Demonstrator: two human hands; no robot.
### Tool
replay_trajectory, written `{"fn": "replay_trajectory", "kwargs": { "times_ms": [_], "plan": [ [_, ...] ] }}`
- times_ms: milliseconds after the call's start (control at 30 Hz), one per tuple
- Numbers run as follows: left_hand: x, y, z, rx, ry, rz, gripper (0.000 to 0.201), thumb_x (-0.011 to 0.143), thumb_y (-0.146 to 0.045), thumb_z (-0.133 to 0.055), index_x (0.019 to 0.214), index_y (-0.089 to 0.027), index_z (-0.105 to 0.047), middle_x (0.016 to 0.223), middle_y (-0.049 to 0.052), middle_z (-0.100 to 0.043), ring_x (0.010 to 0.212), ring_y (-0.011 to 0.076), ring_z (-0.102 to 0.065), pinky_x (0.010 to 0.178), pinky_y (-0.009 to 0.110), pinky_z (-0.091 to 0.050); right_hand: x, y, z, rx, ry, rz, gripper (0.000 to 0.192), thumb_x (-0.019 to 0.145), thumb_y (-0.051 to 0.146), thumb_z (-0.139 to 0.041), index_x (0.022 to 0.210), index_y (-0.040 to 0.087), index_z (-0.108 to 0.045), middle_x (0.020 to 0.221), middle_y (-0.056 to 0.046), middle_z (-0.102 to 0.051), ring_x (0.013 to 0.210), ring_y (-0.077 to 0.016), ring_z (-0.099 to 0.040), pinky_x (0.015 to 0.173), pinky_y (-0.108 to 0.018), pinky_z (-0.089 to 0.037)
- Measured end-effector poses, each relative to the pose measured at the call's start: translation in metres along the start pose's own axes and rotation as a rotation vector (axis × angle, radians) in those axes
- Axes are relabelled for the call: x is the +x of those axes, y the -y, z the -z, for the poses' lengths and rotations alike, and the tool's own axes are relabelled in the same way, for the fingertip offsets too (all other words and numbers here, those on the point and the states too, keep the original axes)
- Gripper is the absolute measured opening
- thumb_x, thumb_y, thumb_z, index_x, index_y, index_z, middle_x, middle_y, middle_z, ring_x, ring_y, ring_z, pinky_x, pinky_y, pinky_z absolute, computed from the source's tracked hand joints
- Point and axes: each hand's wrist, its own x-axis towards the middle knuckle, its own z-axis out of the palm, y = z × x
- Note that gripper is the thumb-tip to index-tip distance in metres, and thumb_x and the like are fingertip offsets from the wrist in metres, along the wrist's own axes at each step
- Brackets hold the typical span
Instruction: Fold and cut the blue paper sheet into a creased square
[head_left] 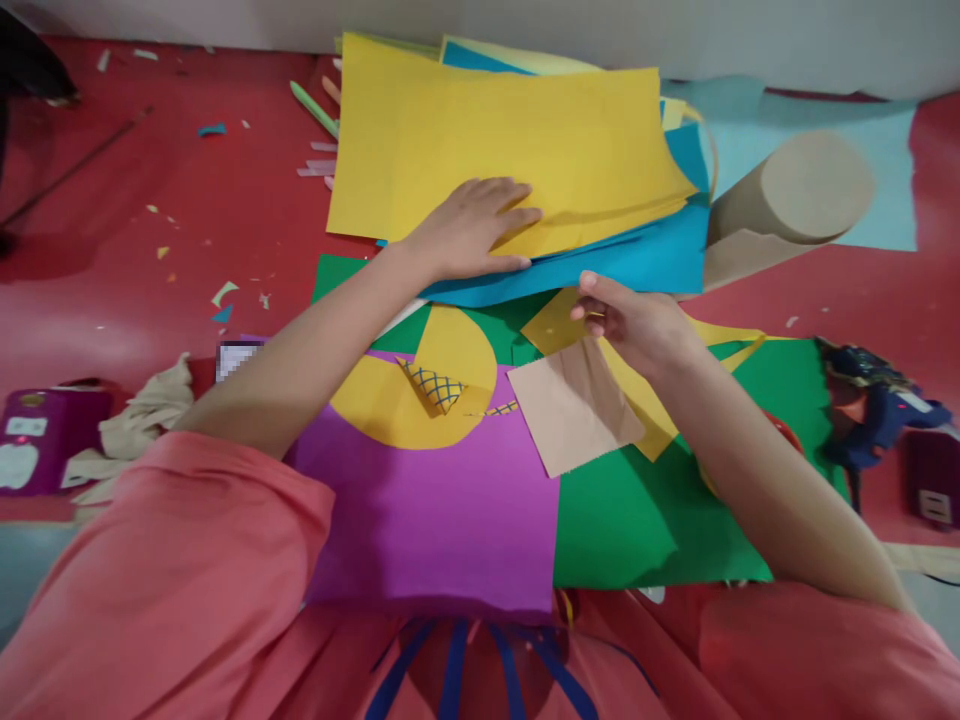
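Note:
My left hand (480, 228) lies flat on a stack of yellow paper sheets (510, 120), fingers spread. Beneath that stack, blue paper sheets (645, 262) stick out at the front and right. My right hand (634, 320) hovers just in front of the blue edge, fingers loosely curled and apart, with nothing visible in them. Below it a tan square of paper (574, 405) rests partly over yellow pieces and a green sheet (645, 520). On the purple sheet (435, 530) sits a yellow rounded cutout (405, 425) bearing a small cone-like piece with blue crossed lines (439, 385).
A brown paper roll (810, 190) lies at the right on a light blue sheet (885, 180). Paper scraps (225, 293) dot the red surface (247, 200). Crumpled beige cloth (150, 415) and a purple device (56, 440) are at left; a dark blue tool (889, 420) is at right.

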Motion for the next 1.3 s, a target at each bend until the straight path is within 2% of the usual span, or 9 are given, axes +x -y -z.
{"fn": "replay_trajectory", "kwargs": {
  "times_ms": [133,433,567,733,833,1000,1100,1233,1300],
  "plan": [
    [0.003,0.002,0.004,-0.021,-0.015,0.02,0.065,0.087,-0.061,-0.044,0.143,-0.029,-0.043,0.155,0.005,-0.036,0.143,0.0282,-0.03,0.117,0.047,-0.02,-0.034,0.007,0.01,-0.002,0.02,0.068,0.016,0.073,0.035,-0.078,0.074,0.022,-0.068,0.085,-0.002,-0.072,0.087,-0.0203,-0.072,0.061,-0.025,-0.059],
    [-0.005,-0.012,0.012,-0.061,0.024,0.03,0.066,0.091,-0.057,-0.042,0.146,-0.02,-0.037,0.16,0.007,-0.025,0.147,0.029,-0.02,0.119,0.049,-0.014,-0.085,-0.03,0.022,-0.034,-0.124,0.006,0.025,0.074,0.041,-0.076,0.085,0.019,-0.069,0.086,-0.006,-0.075,0.072,-0.0234,-0.073,0.058,-0.033,-0.061],
    [-0.04,-0.044,0.03,-0.159,0.019,0.029,0.057,0.096,-0.048,-0.037,0.147,-0.023,-0.037,0.159,0.006,-0.026,0.146,0.0293,-0.023,0.118,0.048,-0.022,-0.105,-0.047,0.025,-0.133,-0.204,0.047,0.022,0.076,0.041,-0.075,0.084,0.02,-0.071,0.078,-0.006,-0.076,0.074,-0.0272,-0.073,0.066,-0.041,-0.062],
    [-0.108,-0.077,0.047,-0.264,0.314,-0.084,0.064,0.088,-0.05,-0.052,0.148,-0.036,-0.034,0.159,0.003,-0.029,0.141,0.0317,-0.036,0.113,0.048,-0.032,-0.156,-0.059,0.038,-0.217,-0.297,0.071,0.014,0.078,0.038,-0.073,0.072,0.026,-0.071,0.074,-0.004,-0.076,0.076,-0.0308,-0.073,0.078,-0.048,-0.06],
    [-0.142,-0.077,0.043,-0.31,0.479,-0.048,0.082,0.082,-0.048,-0.06,0.152,-0.043,-0.016,0.162,-0.002,-0.017,0.145,0.031,-0.029,0.111,0.045,-0.037,-0.186,-0.07,0.042,-0.081,-0.329,0.039,0.01,0.079,0.038,-0.072,0.076,0.028,-0.072,0.07,-0.003,-0.075,0.062,-0.0306,-0.071,0.061,-0.048,-0.06],
    [-0.173,-0.06,0.033,-0.35,0.473,0.132,0.103,0.076,-0.061,-0.064,0.155,-0.035,-0.003,0.162,0.006,-0.019,0.145,0.0336,-0.027,0.113,0.047,-0.034,-0.22,-0.091,0.054,-0.008,-0.377,-0.003,0.019,0.084,0.04,-0.064,0.07,0.029,-0.07,0.058,-0.004,-0.07,0.05,-0.0289,-0.067,0.043,-0.043,-0.055],
    [-0.183,-0.059,0.028,-0.339,0.487,0.104,0.101,0.072,-0.064,-0.067,0.153,-0.034,-0.016,0.161,0.006,-0.021,0.145,0.0336,-0.027,0.116,0.048,-0.03,-0.232,-0.095,0.069,-0.096,-0.242,-0.063,0.039,0.088,0.049,-0.055,0.061,0.025,-0.07,0.064,-0.007,-0.072,0.046,-0.0234,-0.064,0.039,-0.036,-0.051],
    [-0.187,-0.067,0.02,-0.283,0.428,0.051,0.06,0.085,-0.048,-0.058,0.142,-0.033,-0.044,0.156,0.005,-0.034,0.143,0.0298,-0.032,0.119,0.05,-0.023,-0.238,-0.073,0.075,-0.382,0.351,-0.337,0.038,0.089,0.049,-0.056,0.07,0.022,-0.075,0.063,-0.007,-0.072,0.048,-0.0199,-0.065,0.043,-0.03,-0.052],
    [-0.184,-0.07,0.017,-0.258,0.36,0.081,0.042,0.091,-0.042,-0.05,0.13,-0.031,-0.056,0.148,0.004,-0.047,0.137,0.0277,-0.041,0.118,0.048,-0.027,-0.233,-0.058,0.067,-0.454,0.503,-0.28,0.032,0.09,0.045,-0.055,0.078,0.023,-0.076,0.067,-0.006,-0.073,0.055,-0.0213,-0.069,0.049,-0.031,-0.056]
  ]
}}
